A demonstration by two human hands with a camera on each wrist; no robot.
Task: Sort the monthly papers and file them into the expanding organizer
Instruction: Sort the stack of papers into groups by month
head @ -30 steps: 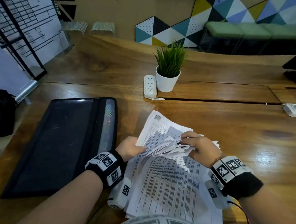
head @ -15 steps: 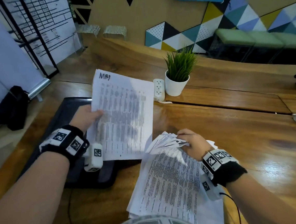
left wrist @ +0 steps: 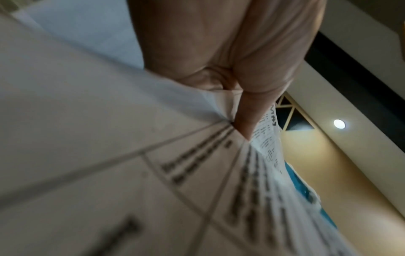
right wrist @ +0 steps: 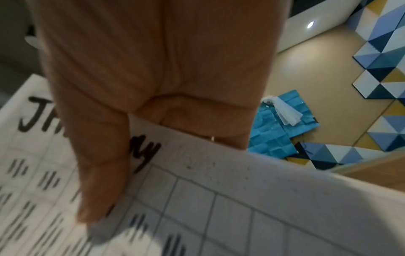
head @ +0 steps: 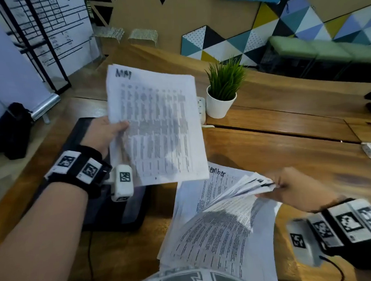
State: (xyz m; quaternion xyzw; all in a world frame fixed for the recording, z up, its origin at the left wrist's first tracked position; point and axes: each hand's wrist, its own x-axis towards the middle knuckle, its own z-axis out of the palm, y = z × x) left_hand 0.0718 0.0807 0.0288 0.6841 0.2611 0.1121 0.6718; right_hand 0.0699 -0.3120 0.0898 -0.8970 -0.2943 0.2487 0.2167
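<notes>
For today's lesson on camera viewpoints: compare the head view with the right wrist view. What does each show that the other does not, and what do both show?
Only the head view shows the left hand holding up the May sheet, the black organizer, the potted plant and the table.

Only the right wrist view shows handwriting beginning with J on the top page, partly hidden by the thumb.

Both show the right hand pinching lifted pages of the stack, and the patterned wall.
</notes>
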